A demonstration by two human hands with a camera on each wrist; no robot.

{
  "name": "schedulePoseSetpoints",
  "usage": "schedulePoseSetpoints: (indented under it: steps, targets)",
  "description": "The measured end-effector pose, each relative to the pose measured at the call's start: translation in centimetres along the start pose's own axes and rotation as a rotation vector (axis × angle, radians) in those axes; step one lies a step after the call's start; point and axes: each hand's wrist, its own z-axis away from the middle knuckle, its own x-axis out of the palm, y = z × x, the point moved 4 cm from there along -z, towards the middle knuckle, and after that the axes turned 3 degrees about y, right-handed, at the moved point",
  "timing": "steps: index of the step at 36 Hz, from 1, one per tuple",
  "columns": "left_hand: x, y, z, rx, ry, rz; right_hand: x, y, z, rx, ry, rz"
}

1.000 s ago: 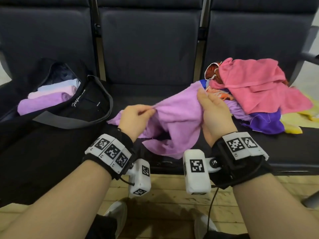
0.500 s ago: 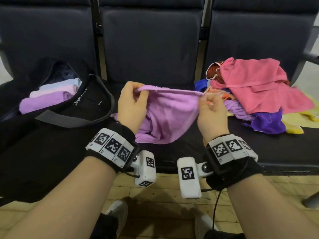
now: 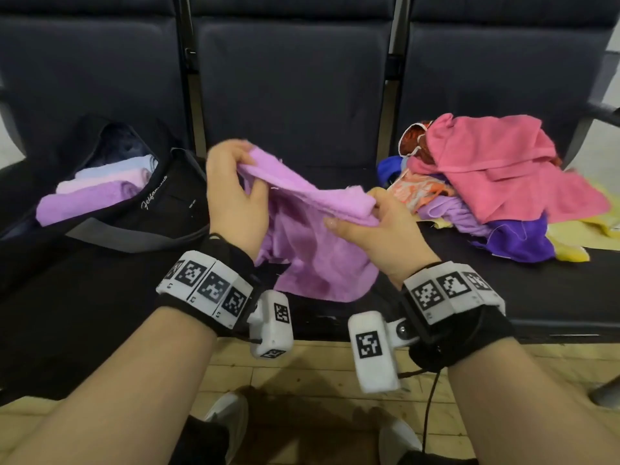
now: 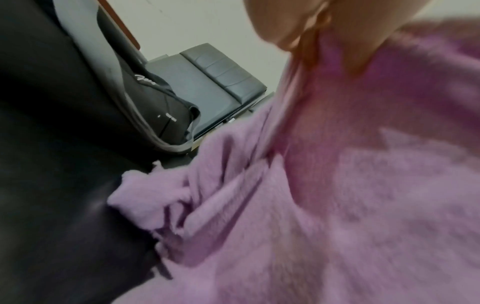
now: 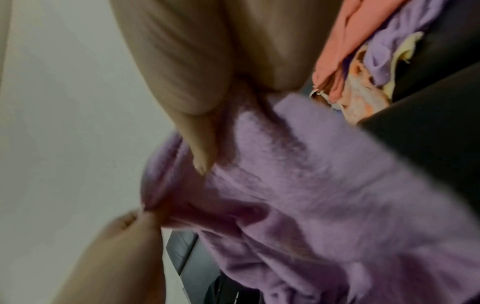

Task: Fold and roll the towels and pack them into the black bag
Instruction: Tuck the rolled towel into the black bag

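A light purple towel (image 3: 312, 250) hangs over the middle seat, held up between both hands. My left hand (image 3: 235, 189) pinches its upper left edge, raised higher. My right hand (image 3: 372, 223) grips the folded top edge lower and to the right. The wrist views show the same purple towel (image 4: 337, 185) (image 5: 324, 185) close up, with fingers (image 5: 202, 144) curled on the cloth. The black bag (image 3: 110, 229) lies open on the left seat with three rolled towels (image 3: 97, 193) inside. A pile of loose towels (image 3: 496, 186), pink on top, sits on the right seat.
Dark padded seats (image 3: 292, 95) with tall backrests run across the view. The seat's front edge (image 3: 553, 330) is near my wrists, with wooden floor (image 3: 318, 380) and white shoes (image 3: 228, 414) below. A grey strap (image 3: 110, 234) lies across the bag's opening.
The left hand has lifted its towel edge higher and leftward. The right hand has dropped and turned, gathering the top edge into a fold. The towel hangs more bunched than before.
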Motion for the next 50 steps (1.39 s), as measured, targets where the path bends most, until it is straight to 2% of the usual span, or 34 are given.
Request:
schedulePoseSetpoints:
  steps: [3,5,7,10,12,15,17,21,24,28,31,33,35,38,42,44,48,50]
  targets:
    - [-0.4,2.3,-0.6,0.149,0.038,0.031,-0.2,-0.7,-0.4,-0.089,0.113,-0.016]
    - [-0.3,2.3,-0.9,0.155,0.009,-0.001,-0.8,-1.2,-0.6,-0.125,0.212,-0.062]
    - [-0.2,0.6,-0.8,0.039,-0.015,-0.100,-1.4,-1.0,-0.8,-0.112,0.284,-0.148]
    - [-0.3,-3.2,0.1,-0.228,-0.063,-0.252,-2.1,-0.7,-0.6,-0.073,0.362,-0.226]
    - [-0.3,-5.1,0.8,-0.363,-0.119,-0.273,-2.5,-0.3,-0.6,-0.040,0.400,-0.272]
    - [0.3,-5.5,1.3,-0.365,-0.243,-0.406,-3.2,0.3,-0.9,-0.025,0.456,-0.317]
    - [0.5,-5.4,1.3,-0.395,-0.250,-0.455,-3.4,0.7,-1.0,-0.015,0.473,-0.320]
    - [1.3,-4.9,1.0,-0.449,-0.244,-0.214,-2.3,1.6,-1.1,0.067,0.360,-0.208]
    - [1.9,-3.5,1.3,-0.448,-0.319,-0.079,-1.2,2.2,-1.2,0.151,0.234,-0.066]
    - [2.6,-1.4,2.0,-0.276,-0.437,-0.074,0.8,1.2,-0.3,0.134,-0.048,-0.091]
    - [3.3,0.0,2.5,-0.275,-0.592,0.053,2.3,0.4,0.7,0.105,-0.296,-0.097]
    - [3.5,0.8,2.7,-0.319,-0.645,0.180,2.9,0.3,1.4,0.088,-0.411,0.025]
    - [3.5,0.7,2.7,-0.403,-0.616,0.245,2.7,0.4,1.2,0.047,-0.364,0.122]
    - [3.1,-0.2,2.4,-0.370,-0.549,0.166,1.6,0.3,0.4,-0.008,-0.200,0.167]
    - [3.4,-0.4,3.0,-0.339,-0.677,0.138,0.4,0.0,-0.1,-0.038,-0.115,0.173]
    - [3.4,-0.5,2.9,-0.283,-0.693,0.069,0.0,-0.1,-0.3,-0.017,-0.095,0.128]
    - [3.5,-1.2,3.1,-0.065,-0.726,-0.205,-0.6,-0.1,-0.7,-0.005,-0.046,0.050]
    - [3.6,-2.4,3.5,-0.056,-0.750,-0.350,-0.8,-0.2,-0.8,-0.022,-0.039,0.032]
